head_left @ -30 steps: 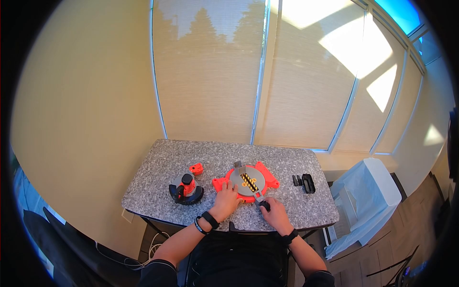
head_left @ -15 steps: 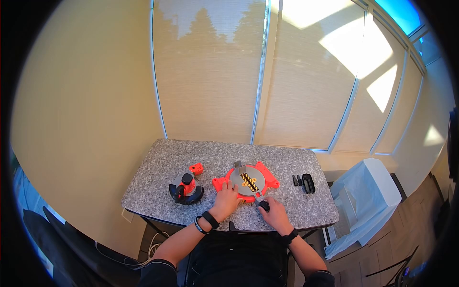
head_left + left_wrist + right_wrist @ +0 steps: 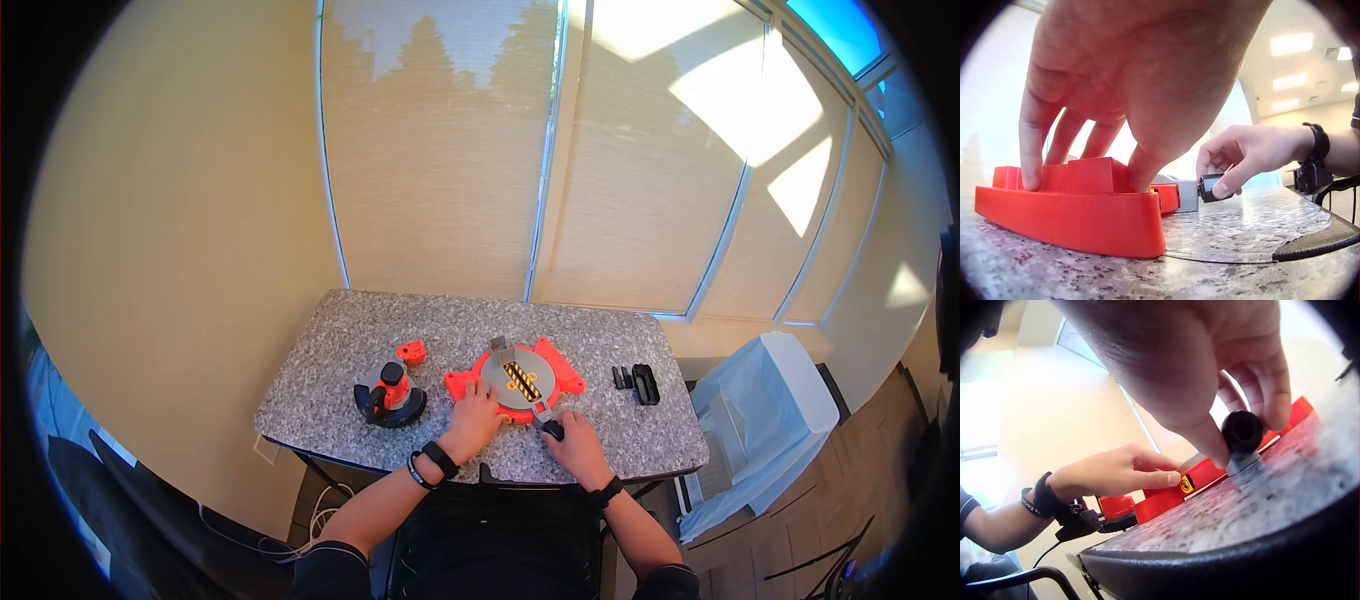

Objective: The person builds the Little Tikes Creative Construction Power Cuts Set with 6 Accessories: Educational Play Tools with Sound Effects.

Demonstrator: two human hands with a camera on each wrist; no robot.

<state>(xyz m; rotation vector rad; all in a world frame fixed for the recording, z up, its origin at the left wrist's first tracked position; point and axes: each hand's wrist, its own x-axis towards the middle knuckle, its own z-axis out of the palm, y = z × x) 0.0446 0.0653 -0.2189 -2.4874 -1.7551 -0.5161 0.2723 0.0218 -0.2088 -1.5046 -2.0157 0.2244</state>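
Note:
A red miter saw base (image 3: 562, 372) with a grey round turntable (image 3: 536, 376) lies flat on the table, a yellow-and-black striped slot (image 3: 520, 381) across its middle. My left hand (image 3: 471, 420) holds its near left side; in the left wrist view the fingertips press down on the red body, with the thumb at its near side. At the end of the grey arm that juts toward me, my right hand (image 3: 577, 447) pinches a black knob (image 3: 1243, 432) between thumb and fingers. The knob's round end has a dark hollow, seen in the right wrist view.
Left of the base stands a red-and-black saw head (image 3: 391, 393) with a small red block (image 3: 411, 352) behind it. A black tray-like part (image 3: 647, 384) and small black pieces (image 3: 622, 378) lie right. A lined bin (image 3: 765, 420) stands beside the table (image 3: 330, 340).
My right fingers have shifted slightly around the black knob. The left hand and the saw base have stayed in place.

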